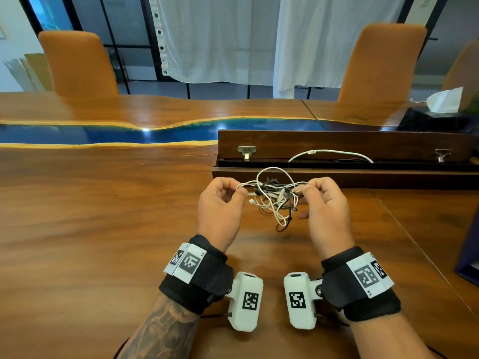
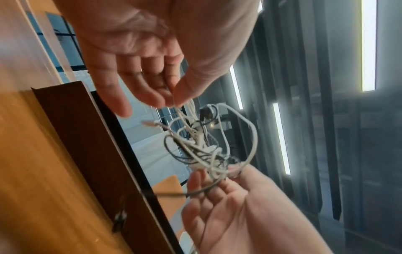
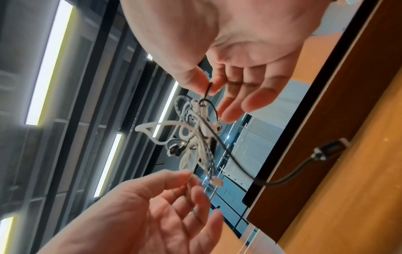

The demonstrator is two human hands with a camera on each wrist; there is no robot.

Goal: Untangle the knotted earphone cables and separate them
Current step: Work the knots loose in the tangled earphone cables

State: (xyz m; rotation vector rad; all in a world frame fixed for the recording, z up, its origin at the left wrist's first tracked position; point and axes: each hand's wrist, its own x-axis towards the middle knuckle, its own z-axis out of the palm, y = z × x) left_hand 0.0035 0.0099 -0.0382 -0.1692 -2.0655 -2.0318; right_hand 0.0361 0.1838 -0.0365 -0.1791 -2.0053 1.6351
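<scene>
A knotted bundle of white and black earphone cables (image 1: 272, 195) hangs between my two hands above the wooden table (image 1: 103, 229). My left hand (image 1: 239, 189) pinches a white strand at the bundle's left side between thumb and forefinger, seen close in the left wrist view (image 2: 174, 103). My right hand (image 1: 305, 189) pinches a black strand at the right side; the right wrist view (image 3: 208, 86) shows it. Loose loops droop below the knot, and a white plug (image 1: 252, 202) sticks out near my left thumb. In the right wrist view a black jack (image 3: 330, 147) trails toward the table.
Just behind my hands stands a long dark wooden box (image 1: 337, 174) with its lid raised and a white cable (image 1: 331, 152) inside. A tissue box (image 1: 440, 102) sits far right, a blue object (image 1: 469, 255) at the right edge, and orange chairs (image 1: 77, 63) beyond the table.
</scene>
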